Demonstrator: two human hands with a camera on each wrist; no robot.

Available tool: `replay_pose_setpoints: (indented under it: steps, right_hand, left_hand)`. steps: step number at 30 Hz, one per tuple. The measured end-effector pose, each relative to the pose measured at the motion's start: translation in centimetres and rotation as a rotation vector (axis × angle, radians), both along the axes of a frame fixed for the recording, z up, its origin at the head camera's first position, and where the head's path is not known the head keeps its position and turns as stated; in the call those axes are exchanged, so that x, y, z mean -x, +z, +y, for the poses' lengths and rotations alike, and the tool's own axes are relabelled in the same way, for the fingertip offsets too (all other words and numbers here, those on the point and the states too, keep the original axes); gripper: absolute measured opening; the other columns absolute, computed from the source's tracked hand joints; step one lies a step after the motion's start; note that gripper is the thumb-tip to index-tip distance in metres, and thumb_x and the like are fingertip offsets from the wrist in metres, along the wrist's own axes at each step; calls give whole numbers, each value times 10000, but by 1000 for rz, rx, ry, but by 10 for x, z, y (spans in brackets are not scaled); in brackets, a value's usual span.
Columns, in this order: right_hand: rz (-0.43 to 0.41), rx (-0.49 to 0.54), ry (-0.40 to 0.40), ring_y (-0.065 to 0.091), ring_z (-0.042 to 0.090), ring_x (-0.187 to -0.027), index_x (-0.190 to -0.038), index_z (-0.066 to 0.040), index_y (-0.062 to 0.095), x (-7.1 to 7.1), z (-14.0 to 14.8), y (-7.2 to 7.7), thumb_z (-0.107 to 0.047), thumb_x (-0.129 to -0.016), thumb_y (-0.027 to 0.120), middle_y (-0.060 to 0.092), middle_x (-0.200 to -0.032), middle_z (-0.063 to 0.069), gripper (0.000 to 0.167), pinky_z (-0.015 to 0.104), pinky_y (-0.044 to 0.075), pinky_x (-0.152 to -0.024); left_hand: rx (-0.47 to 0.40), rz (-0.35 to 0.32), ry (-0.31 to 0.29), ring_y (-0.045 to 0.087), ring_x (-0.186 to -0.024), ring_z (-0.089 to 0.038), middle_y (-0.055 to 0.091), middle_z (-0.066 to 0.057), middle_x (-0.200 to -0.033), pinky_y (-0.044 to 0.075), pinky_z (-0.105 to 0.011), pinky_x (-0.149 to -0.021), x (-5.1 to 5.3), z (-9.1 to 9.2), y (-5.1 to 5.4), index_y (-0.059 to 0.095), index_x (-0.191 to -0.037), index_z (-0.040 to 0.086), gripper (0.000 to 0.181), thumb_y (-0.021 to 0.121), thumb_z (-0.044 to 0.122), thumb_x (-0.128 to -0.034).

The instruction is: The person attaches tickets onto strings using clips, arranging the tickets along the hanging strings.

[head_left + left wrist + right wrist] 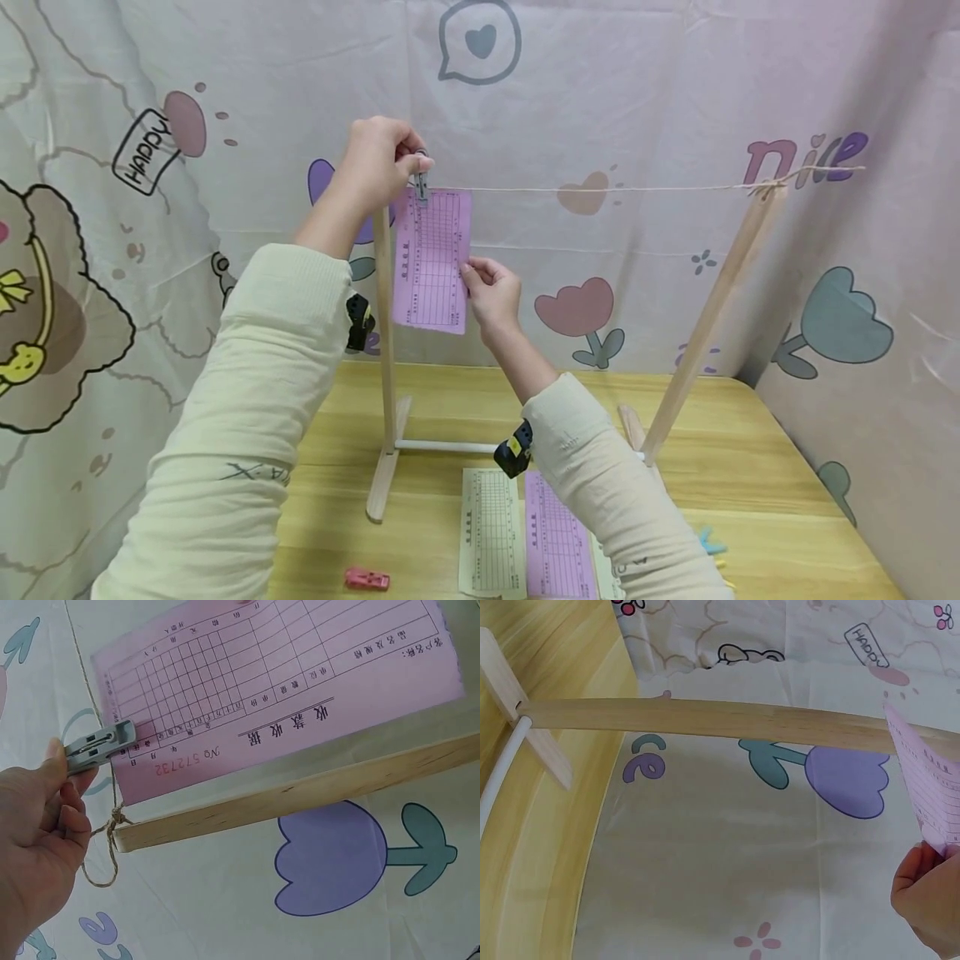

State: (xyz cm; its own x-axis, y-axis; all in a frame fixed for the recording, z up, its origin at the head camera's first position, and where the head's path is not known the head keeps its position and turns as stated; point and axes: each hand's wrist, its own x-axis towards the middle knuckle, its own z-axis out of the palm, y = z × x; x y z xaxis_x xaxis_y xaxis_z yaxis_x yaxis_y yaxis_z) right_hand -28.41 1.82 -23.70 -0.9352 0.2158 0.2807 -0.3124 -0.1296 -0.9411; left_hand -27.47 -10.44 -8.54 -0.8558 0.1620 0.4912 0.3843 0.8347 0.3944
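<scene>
A pink printed slip [432, 267] hangs at the left end of a string [637, 189]. My left hand [378, 162] pinches a grey clothespin [422, 190] whose jaws lie over the slip's top edge at the string. In the left wrist view the clothespin [101, 746] overlaps the slip's [285, 697] printed corner, near the string's knot [116, 817], with thumb and fingers of my left hand [37, 840] on its handles. My right hand [495, 296] pinches the slip's right edge; in the right wrist view my right hand [930, 900] holds the curved slip [930, 787].
Wooden posts [386, 333] [712, 325] carry the string, joined low by a white rod [450, 447]. On the wooden table [330, 467] lie a green slip [491, 533], another pink slip [558, 542], a red clothespin [367, 578] and a blue clothespin [711, 542].
</scene>
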Motion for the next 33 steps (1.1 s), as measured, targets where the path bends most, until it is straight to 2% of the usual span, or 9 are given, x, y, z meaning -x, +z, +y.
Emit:
replay_pose_setpoints:
  steps: [9, 15, 16, 17, 18, 22, 24, 27, 33]
  right_hand:
    - [-20, 4, 16, 571, 45, -652, -1026, 73, 652, -2, -5, -2, -17, -872, 607, 671, -963, 234, 184, 183, 536, -674]
    - [-27, 15, 29, 570, 41, -657, -1048, 69, 647, -4, -4, -4, -34, -877, 607, 667, -1004, 242, 203, 175, 526, -658]
    - [-26, 15, 34, 570, 38, -652, -1051, 69, 645, -4, -4, -4, -36, -877, 607, 666, -1009, 244, 207, 170, 521, -647]
    - [-23, 17, 39, 569, 38, -643, -1054, 72, 642, -5, -4, -4, -35, -877, 607, 664, -1013, 249, 210, 167, 518, -635]
    - [-21, 17, 44, 568, 37, -636, -1058, 73, 640, -5, -4, -4, -35, -877, 607, 664, -1015, 251, 213, 163, 513, -625]
    - [-16, 9, 55, 557, 39, -609, -1055, 75, 636, -5, -5, -6, -36, -878, 605, 667, -993, 248, 211, 157, 498, -594]
    - [-19, 3, 55, 552, 41, -605, -1050, 72, 638, -5, -6, -6, -41, -880, 605, 670, -977, 239, 207, 155, 491, -587]
    - [-24, -5, 54, 546, 45, -605, -1049, 67, 638, -5, -6, -7, -51, -884, 603, 669, -971, 233, 206, 156, 488, -590]
    - [-39, -19, 42, 543, 59, -644, -1050, 48, 643, -6, -2, -10, -70, -883, 611, 674, -949, 186, 207, 183, 485, -620]
  left_hand:
    - [2, -32, 4, 460, -902, -200, 574, -140, -1042, 406, -288, -764, 1, -1, -4, 603, -1174, 2, 322, 524, 212, -943]
    - [7, 3, -5, 456, -850, -180, 567, -119, -943, 371, -237, -670, 3, -1, -7, 610, -1157, -20, 342, 570, 225, -922]
    - [8, 7, -3, 451, -835, -180, 559, -118, -921, 360, -236, -649, 3, -1, -7, 624, -1099, -22, 313, 573, 230, -920]
    - [5, 7, -2, 450, -837, -183, 561, -120, -925, 355, -241, -638, 3, -1, -8, 623, -1063, -22, 300, 575, 235, -917]
    - [2, 1, 0, 463, -860, -184, 584, -125, -958, 364, -245, -642, 2, -1, -8, 616, -1103, -18, 323, 574, 243, -917]
    - [-32, -18, 4, 514, -1046, -204, 632, -142, -1113, 436, -295, -759, 1, -3, -8, 545, -1256, 6, 428, 559, 272, -920]
    - [-51, -27, 3, 490, -1180, -199, 624, -132, -1191, 449, -316, -852, 0, -4, -8, 443, -1360, 32, 514, 553, 274, -920]
    - [-64, -27, 2, 457, -1249, -202, 625, -127, -1195, 448, -329, -918, -1, -4, -8, 452, -1355, 38, 507, 558, 269, -916]
    - [-64, -7, -32, 440, -1270, -245, 597, -166, -1235, 429, -370, -976, -3, -3, -10, 486, -1327, 27, 524, 596, 301, -894]
